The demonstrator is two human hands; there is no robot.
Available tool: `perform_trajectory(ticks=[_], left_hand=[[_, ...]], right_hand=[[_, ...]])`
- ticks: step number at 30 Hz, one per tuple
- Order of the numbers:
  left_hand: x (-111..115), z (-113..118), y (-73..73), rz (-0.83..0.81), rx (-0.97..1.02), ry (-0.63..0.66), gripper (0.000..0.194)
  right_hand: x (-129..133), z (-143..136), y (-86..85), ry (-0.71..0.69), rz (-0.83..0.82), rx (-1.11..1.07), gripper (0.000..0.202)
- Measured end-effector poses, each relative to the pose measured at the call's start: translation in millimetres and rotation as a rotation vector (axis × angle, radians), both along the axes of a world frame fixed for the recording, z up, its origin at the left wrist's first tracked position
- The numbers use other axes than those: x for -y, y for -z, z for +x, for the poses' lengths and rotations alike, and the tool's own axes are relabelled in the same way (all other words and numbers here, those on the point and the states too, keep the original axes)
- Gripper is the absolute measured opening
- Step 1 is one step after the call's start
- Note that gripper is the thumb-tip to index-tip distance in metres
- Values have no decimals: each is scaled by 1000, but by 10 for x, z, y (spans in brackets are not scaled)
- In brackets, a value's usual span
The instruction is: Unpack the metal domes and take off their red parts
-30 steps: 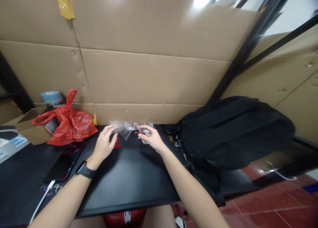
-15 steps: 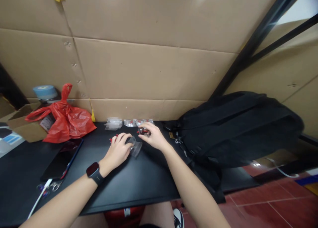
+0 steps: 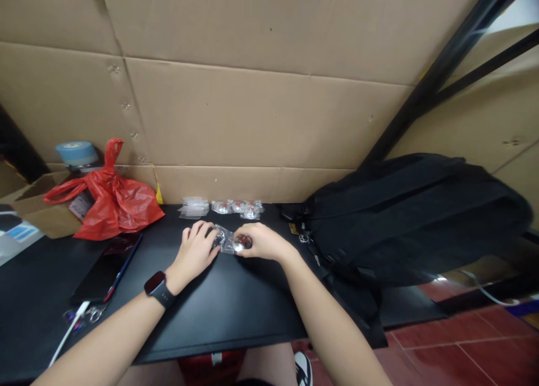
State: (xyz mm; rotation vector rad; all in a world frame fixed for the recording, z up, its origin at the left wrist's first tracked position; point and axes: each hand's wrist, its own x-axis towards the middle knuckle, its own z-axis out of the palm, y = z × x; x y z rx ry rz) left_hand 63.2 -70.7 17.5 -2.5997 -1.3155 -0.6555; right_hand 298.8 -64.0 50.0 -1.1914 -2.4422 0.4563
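Over the black tabletop, my left hand (image 3: 197, 248) is closed on one end of a small clear plastic bag (image 3: 228, 242), its fingers bent over the bag. Facing it from the right, my right hand (image 3: 263, 242) pinches a small round dark, red and silvery piece (image 3: 243, 242) against the bag's right end. Whether the piece is inside the bag or only at its mouth, I cannot tell. Behind the hands lie a stack of flat clear bags (image 3: 194, 207) and several bagged round pieces (image 3: 238, 206). Something red shows partly under my left fingers.
A phone (image 3: 107, 268) with a white cable lies left on the table (image 3: 210, 324). Behind it are a knotted red plastic bag (image 3: 120, 201), a cardboard box (image 3: 53, 212) and a blue-lidded container (image 3: 77, 153). A black backpack (image 3: 412, 217) takes up the right side; cardboard stands at the back.
My right hand has come down and closer, bringing the round piece to the clear bag. The bag now stretches between both hands, and the bagged pieces behind are less covered.
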Motion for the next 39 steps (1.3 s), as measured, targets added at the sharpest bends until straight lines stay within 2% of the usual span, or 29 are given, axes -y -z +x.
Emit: perform_trajectory(ticks=[8, 20, 23, 29, 33, 39], left_hand=[[69, 29, 27, -133, -90, 202, 33], [133, -2, 35, -284, -155, 232, 40], [127, -7, 47, -307, -157, 237, 40], [107, -18, 57, -336, -128, 247, 40], [113, -23, 46, -348, -118, 254, 41], [116, -35, 51, -335, -90, 283, 38]], right_hand=[[-15, 28, 47, 92, -36, 111, 22], [-4, 8, 24, 127, -64, 156, 24], [-28, -22, 58, 106, -41, 97, 22], [-84, -12, 162, 18, -159, -88, 21], [-125, -59, 226, 41, -72, -146, 23], [-185, -194, 317, 208, 157, -42, 21]])
